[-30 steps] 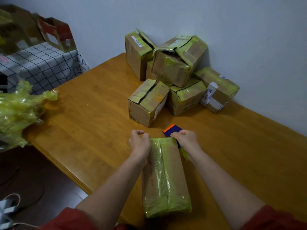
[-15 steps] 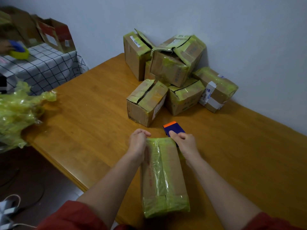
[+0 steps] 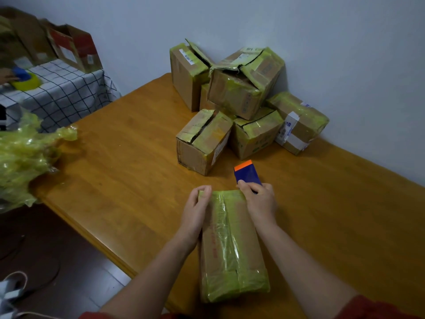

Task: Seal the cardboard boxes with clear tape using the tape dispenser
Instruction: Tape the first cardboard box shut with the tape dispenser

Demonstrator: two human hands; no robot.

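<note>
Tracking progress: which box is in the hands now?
The long box nearest the camera, between left hand and right hand; other boxes are piled by the wall.

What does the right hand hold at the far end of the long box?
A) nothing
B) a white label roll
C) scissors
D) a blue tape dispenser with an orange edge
D: the right hand grips the blue tape dispenser, its orange edge pointing away, just past the long box.
</note>
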